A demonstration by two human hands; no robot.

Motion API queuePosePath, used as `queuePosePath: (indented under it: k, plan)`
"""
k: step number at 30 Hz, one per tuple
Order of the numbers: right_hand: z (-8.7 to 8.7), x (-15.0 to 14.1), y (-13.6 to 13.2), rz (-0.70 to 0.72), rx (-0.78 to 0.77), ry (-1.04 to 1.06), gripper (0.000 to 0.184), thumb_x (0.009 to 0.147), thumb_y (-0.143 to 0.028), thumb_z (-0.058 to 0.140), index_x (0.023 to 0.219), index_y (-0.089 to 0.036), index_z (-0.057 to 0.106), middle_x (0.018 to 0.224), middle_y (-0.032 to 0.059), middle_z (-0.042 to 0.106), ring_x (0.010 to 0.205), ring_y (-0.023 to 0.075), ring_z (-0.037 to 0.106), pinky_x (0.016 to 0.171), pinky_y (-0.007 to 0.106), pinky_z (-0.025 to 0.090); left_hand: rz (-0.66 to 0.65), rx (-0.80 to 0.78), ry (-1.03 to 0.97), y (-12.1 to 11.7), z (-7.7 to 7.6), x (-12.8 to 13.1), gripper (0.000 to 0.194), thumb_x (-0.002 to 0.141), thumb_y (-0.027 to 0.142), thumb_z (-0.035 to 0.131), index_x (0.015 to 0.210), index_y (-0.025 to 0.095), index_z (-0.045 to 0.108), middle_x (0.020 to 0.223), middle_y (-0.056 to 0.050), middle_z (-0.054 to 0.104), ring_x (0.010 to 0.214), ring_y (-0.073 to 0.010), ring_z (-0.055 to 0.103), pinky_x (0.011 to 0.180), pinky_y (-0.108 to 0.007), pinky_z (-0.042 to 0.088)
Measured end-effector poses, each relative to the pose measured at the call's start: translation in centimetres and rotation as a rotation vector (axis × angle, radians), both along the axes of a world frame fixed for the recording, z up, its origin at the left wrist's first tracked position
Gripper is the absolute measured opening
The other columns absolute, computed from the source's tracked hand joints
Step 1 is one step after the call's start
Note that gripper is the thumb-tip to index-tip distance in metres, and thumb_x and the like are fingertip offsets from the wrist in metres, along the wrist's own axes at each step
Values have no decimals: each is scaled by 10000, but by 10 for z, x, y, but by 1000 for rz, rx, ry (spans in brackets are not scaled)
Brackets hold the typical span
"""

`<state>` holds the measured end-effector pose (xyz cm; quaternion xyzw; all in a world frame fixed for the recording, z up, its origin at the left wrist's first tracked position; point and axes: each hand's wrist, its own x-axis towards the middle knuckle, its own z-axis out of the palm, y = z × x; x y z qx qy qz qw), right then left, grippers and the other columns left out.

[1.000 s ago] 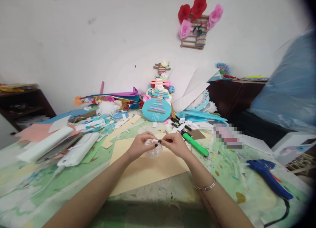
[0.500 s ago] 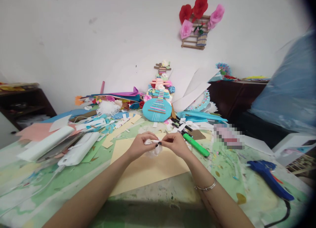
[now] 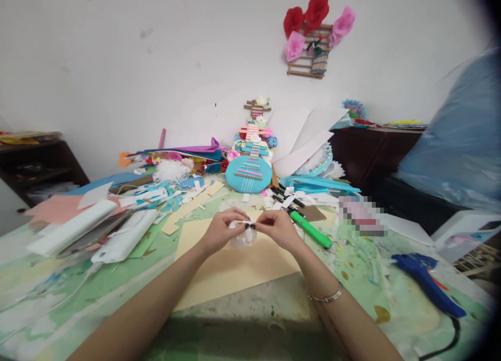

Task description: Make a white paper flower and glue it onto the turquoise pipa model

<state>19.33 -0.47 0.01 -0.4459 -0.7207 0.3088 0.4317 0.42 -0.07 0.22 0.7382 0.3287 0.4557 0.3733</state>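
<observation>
Both hands meet over a cream sheet of paper [image 3: 242, 277]. My left hand [image 3: 225, 230] pinches a piece of thin white material [image 3: 247, 237], which looks like crepe paper or tissue, and part of it hangs below the fingers. My right hand [image 3: 276, 226] pinches the same piece at its right side, thumb and fingertips pressed together. The two thumbs almost touch. Just right of the right hand lies a bright green cutter knife [image 3: 312, 230]. Beyond the hands, a blue lute-shaped craft [image 3: 249, 174] with several strings leans upright at the wall.
A blue glue gun [image 3: 428, 283] lies at the right with its cord. On the left are a white power strip [image 3: 125, 236] and a long white box-like item [image 3: 74, 228]. Paper scraps, black pens [image 3: 287, 199] and white fluff [image 3: 172, 171] crowd the back of the table.
The white piece has shifted slightly between the fingers, and its loose part now hangs lower below them. Both hands stay in nearly the same place.
</observation>
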Motion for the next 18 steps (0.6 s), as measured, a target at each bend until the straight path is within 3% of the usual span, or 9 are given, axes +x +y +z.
queuePosePath:
  k: [7, 18]
  plan:
    - [4, 1, -2, 38, 34, -67, 217, 755, -335, 589, 682, -141, 652, 560, -9, 547, 509, 87, 431, 476, 201, 310, 47, 45, -13, 1, -2, 1, 124, 706, 193, 635, 761, 160, 741, 893, -97, 634, 863, -202, 599, 757, -298, 463]
    - [-1, 2, 1, 2, 13, -82, 222, 734, -339, 586, 616, -151, 571, 544, -19, 511, 510, 87, 409, 476, 201, 299, 44, 26, -67, -2, 1, 3, 200, 679, 177, 666, 870, 165, 725, 968, -95, 611, 932, -207, 591, 774, -282, 471]
